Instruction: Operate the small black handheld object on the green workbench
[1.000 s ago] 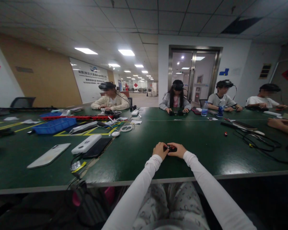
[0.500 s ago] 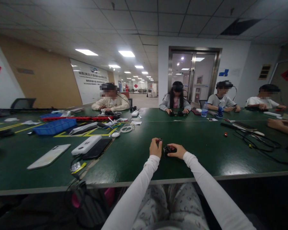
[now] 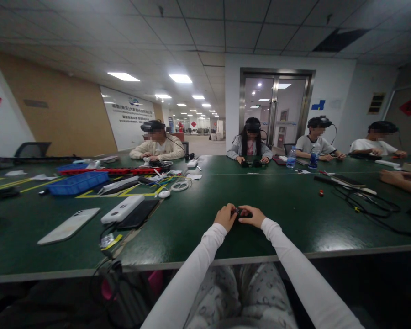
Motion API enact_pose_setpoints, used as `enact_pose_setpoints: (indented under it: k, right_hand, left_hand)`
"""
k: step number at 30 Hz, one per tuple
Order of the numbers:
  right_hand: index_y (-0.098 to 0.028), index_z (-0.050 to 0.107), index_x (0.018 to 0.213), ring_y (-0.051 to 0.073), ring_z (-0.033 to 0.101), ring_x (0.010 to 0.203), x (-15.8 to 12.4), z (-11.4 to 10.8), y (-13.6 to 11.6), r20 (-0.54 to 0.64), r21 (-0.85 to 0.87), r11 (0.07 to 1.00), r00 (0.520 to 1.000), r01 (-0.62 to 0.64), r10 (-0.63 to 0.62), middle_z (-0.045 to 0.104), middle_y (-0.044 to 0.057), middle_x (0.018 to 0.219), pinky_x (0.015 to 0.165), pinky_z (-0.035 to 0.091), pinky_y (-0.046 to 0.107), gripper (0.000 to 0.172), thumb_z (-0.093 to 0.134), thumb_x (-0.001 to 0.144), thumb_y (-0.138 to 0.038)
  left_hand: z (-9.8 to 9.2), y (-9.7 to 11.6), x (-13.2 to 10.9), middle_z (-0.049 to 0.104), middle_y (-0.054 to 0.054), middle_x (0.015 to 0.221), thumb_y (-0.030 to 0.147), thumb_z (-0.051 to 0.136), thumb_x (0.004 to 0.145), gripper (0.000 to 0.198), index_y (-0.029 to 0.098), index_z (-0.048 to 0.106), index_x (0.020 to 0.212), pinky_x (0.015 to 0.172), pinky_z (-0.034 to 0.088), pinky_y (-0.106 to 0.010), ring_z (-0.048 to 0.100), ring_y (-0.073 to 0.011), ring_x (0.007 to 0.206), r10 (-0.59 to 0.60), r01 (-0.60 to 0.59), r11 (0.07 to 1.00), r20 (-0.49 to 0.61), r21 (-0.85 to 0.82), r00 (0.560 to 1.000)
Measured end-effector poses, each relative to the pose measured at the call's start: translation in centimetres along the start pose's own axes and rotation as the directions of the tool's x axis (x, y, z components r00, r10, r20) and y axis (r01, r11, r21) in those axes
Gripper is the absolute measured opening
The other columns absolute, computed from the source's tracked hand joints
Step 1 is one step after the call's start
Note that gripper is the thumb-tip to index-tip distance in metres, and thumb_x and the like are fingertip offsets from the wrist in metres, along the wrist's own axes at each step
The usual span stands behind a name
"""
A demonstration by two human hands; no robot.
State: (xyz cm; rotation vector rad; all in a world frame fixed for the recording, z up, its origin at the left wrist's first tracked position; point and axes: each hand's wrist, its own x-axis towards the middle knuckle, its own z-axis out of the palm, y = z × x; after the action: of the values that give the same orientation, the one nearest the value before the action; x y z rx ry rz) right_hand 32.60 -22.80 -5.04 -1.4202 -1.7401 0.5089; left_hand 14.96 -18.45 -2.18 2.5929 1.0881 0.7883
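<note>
Just above the green table point(image 3: 192, 228), my two hands meet around a small black object point(image 3: 243, 213), whose exact kind is too small and dark to make out. My right hand point(image 3: 255, 216) grips it from the right, thumb and fingers curled round it. My left hand point(image 3: 225, 216) is closed against its left side, fingertips at its upper edge. Whatever the left fingers pinch is hidden behind them.
Left of my hands lie a white phone point(image 3: 68, 225), a white power bank point(image 3: 122, 209), a black pad point(image 3: 139, 214) and a blue tray point(image 3: 78, 183). Black cables point(image 3: 359, 203) and a small red item point(image 3: 321, 193) lie to the right. Several people sit across the table.
My left hand, which held a small dark piece upright and apart, has come down and right to meet the black object. My right hand has stayed nearly in place, still gripping it.
</note>
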Motion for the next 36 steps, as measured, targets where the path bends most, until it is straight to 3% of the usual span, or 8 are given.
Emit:
enact_pose_setpoints:
  k: [3, 7, 11, 15, 18, 26, 36]
  right_hand:
    - [-0.021, 0.052, 0.116, 0.017, 0.058, 0.084, 0.0, 0.0, 0.0, 0.005, 0.036, 0.999, 1.0, -0.011, 0.011, 0.066, 0.002, 0.088, 0.082, 0.044, 0.036, 0.057, 0.067, 0.065, -0.041]
    - [-0.02, 0.054, 0.114, 0.016, 0.058, 0.082, 0.0, 0.2, 0.0, -0.019, 0.062, 0.998, 1.0, -0.014, 0.016, 0.066, 0.002, 0.087, 0.082, 0.044, 0.035, 0.053, 0.066, 0.066, -0.039]
    - [-0.02, 0.054, 0.113, 0.016, 0.058, 0.081, 0.1, 0.4, 0.1, -0.018, 0.074, 0.997, 1.0, -0.014, 0.015, 0.066, 0.002, 0.086, 0.081, 0.044, 0.034, 0.051, 0.066, 0.066, -0.037]
    - [-0.02, 0.054, 0.113, 0.016, 0.058, 0.082, 0.0, 0.3, 0.1, 0.003, 0.086, 0.996, 0.999, -0.036, 0.036, 0.065, 0.002, 0.088, 0.08, 0.044, 0.035, 0.051, 0.066, 0.067, -0.037]
    - [-0.021, 0.054, 0.113, 0.017, 0.057, 0.084, -0.2, 0.3, 0.0, 0.014, 0.084, 0.995, 0.999, -0.047, 0.046, 0.065, 0.002, 0.088, 0.082, 0.043, 0.035, 0.05, 0.065, 0.067, -0.037]
    - [-0.02, 0.055, 0.112, 0.017, 0.057, 0.087, -0.7, 0.3, -0.3, 0.048, 0.076, 0.995, 0.997, -0.072, 0.068, 0.064, 0.002, 0.091, 0.083, 0.043, 0.036, 0.046, 0.063, 0.069, -0.035]
    - [-0.018, 0.058, 0.107, 0.017, 0.057, 0.084, -0.5, 0.5, 0.1, 0.024, 0.086, 0.996, 0.999, -0.026, 0.024, 0.065, 0.003, 0.089, 0.083, 0.044, 0.035, 0.043, 0.064, 0.068, -0.032]
  left_hand:
    - [-1.2, -2.6, 0.2, 0.059, -0.006, 0.093, 0.023, 0.047, 0.079, 0.017, 0.019, 0.048, 0.096, 0.081, 0.041, -0.032, 0.055, -0.017, 0.091, -0.063, 0.064, 0.997, -0.032, 0.031, 0.998]
    - [-3.8, -7.8, 0.0, 0.06, -0.006, 0.094, 0.025, 0.047, 0.079, 0.016, 0.02, 0.048, 0.095, 0.082, 0.041, -0.031, 0.056, -0.0172, 0.094, -0.193, 0.201, 0.976, -0.092, 0.079, 0.977]
    - [-7.5, -13.3, -1.0, 0.061, -0.007, 0.095, 0.027, 0.047, 0.079, 0.018, 0.019, 0.047, 0.096, 0.081, 0.042, -0.031, 0.056, -0.0179, 0.095, -0.352, 0.376, 0.918, -0.178, 0.125, 0.919]
    - [-10.4, -16.8, -2.6, 0.061, -0.007, 0.096, 0.029, 0.048, 0.079, 0.018, 0.02, 0.047, 0.095, 0.08, 0.043, -0.031, 0.056, -0.019, 0.096, -0.441, 0.49, 0.856, -0.262, 0.163, 0.858]
    - [-11.4, -17.9, -3.5, 0.061, -0.007, 0.096, 0.031, 0.048, 0.078, 0.019, 0.021, 0.048, 0.094, 0.079, 0.043, -0.032, 0.057, -0.0193, 0.095, -0.476, 0.536, 0.829, -0.299, 0.161, 0.827]
    - [-11.6, -19.1, -3.9, 0.061, -0.007, 0.101, 0.029, 0.048, 0.078, 0.021, 0.019, 0.051, 0.096, 0.084, 0.041, -0.031, 0.055, -0.0195, 0.098, -0.527, 0.601, 0.798, -0.439, 0.038, 0.728]
    - [-11.8, -18.8, -3.9, 0.059, -0.008, 0.107, 0.033, 0.047, 0.076, 0.025, 0.019, 0.061, 0.091, 0.09, 0.037, -0.033, 0.049, -0.0218, 0.106, -0.583, 0.661, 0.745, -0.392, 0.094, 0.712]
